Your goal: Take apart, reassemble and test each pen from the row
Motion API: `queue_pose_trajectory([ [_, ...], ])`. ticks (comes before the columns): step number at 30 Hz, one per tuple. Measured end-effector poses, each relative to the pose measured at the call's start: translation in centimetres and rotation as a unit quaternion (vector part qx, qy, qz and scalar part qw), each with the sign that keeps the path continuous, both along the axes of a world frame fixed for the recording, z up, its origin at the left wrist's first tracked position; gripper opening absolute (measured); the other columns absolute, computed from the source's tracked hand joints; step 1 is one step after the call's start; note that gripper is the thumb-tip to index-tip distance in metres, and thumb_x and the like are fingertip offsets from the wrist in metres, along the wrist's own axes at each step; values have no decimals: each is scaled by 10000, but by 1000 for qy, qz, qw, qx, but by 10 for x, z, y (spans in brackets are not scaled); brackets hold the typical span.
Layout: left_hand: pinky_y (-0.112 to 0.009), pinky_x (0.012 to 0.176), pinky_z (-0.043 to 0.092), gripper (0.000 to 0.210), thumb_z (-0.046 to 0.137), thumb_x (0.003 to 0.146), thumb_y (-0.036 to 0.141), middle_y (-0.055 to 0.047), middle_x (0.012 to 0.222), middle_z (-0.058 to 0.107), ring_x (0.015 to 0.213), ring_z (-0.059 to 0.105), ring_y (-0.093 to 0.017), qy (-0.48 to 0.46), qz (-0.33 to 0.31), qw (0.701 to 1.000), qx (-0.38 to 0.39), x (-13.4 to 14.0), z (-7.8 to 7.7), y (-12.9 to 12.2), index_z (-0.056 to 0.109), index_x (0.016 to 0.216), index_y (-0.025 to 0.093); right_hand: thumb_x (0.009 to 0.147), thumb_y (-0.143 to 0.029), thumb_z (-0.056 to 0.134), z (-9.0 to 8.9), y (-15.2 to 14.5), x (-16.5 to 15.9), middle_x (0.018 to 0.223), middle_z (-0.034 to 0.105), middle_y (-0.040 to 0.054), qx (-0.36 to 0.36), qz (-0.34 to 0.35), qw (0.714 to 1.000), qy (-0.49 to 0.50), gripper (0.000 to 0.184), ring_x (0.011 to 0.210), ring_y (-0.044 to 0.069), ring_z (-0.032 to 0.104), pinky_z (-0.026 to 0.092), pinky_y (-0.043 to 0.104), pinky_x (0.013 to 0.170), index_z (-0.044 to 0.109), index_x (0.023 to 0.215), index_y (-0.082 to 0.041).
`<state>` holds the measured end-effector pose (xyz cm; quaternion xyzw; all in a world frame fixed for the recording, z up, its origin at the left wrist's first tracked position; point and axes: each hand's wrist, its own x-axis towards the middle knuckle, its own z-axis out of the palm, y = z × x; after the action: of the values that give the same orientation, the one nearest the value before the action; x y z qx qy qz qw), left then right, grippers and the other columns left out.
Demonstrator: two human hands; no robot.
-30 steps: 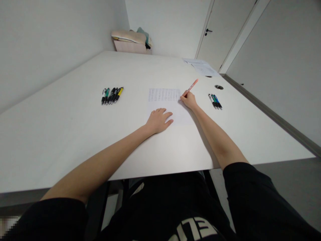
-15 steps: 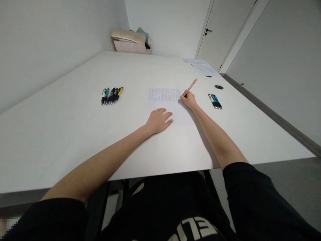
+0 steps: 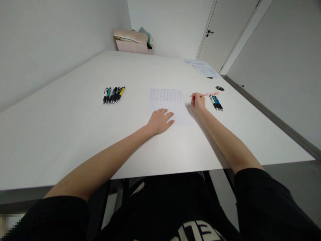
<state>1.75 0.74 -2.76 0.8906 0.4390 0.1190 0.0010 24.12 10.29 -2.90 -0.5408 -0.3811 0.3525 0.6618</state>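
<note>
A white sheet of paper [image 3: 166,106] with rows of small writing on its upper half lies on the white table [image 3: 82,134]. My left hand [image 3: 160,121] rests flat on the sheet's lower part, fingers spread. To the right of the writing, my right hand [image 3: 199,102] is closed around a slim pink pen [image 3: 210,94]. The pen lies nearly level, its tip pointing left and its back end above a small group of pens [image 3: 216,102]. Whether the right hand touches the table is hard to tell.
A row of several pens [image 3: 113,95], black, green and yellow among them, lies left of the paper. More printed sheets [image 3: 203,68] are at the far right, near a round table fitting [image 3: 220,88]. Behind the far edge stands a pale box [image 3: 131,46] topped with folded cloth.
My right hand has moved right, off the written rows, and the pen has tipped from a steep slant to nearly level. My left hand has stayed on the sheet.
</note>
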Motion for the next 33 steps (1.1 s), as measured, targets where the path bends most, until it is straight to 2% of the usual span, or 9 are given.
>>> queue_pose_trajectory([
  [3,-448,942,352,438,366,887,441,-134,1266,487,1163,436,-280,-8,-1,1000,2,0,1,-1,484,1241,210,716,-228,581,13,-22,-10,463,397,-78,-22,39,994,95,232,363,28,315,248,170,346,423,550,-189],
  [7,-437,938,358,425,390,878,432,-133,1214,519,1131,457,-272,-17,-2,1000,1,0,2,-1,493,1200,175,729,-190,579,29,-54,-26,458,386,-92,-64,82,971,216,210,351,9,311,271,136,331,435,577,-181],
  [12,-431,931,367,415,396,875,438,-142,1212,514,1130,460,-274,-18,-1,1000,3,0,2,0,521,1152,156,753,-140,527,35,-84,-45,458,425,-86,-80,111,943,305,171,349,-3,326,279,112,320,483,589,-159],
  [16,-429,911,378,408,381,883,438,-140,1212,515,1125,464,-275,-11,-4,1000,21,0,1,-1,535,1140,162,750,-183,586,28,-97,-53,473,456,-72,-72,128,946,288,138,364,0,360,304,113,326,542,624,-148],
  [20,-445,921,360,390,408,876,412,-151,1210,522,1137,456,-288,-31,-17,998,51,0,4,-3,548,1126,148,679,-299,702,21,-100,-55,490,458,-74,-70,132,958,246,187,371,7,365,314,130,325,580,665,-159],
  [24,-411,916,382,355,483,848,372,-119,1139,573,1082,499,-251,-151,-6,987,55,3,7,-4,539,1118,148,611,-354,758,19,-103,-59,489,434,-82,-61,136,963,222,258,372,6,341,289,143,320,592,663,-163],
  [29,-314,786,465,296,559,804,328,-70,1002,633,901,583,-166,-344,33,938,-27,7,11,-6,564,1048,161,580,-416,766,17,-107,-66,448,397,-85,-36,165,973,154,308,369,21,324,254,172,331,583,625,-173],
  [33,-272,685,466,248,591,778,312,-63,932,660,810,598,-143,-404,36,912,-57,9,14,-8,609,963,148,595,-444,747,12,-108,-69,427,384,-83,-16,182,980,80,314,358,30,307,231,192,336,578,597,-179],
])
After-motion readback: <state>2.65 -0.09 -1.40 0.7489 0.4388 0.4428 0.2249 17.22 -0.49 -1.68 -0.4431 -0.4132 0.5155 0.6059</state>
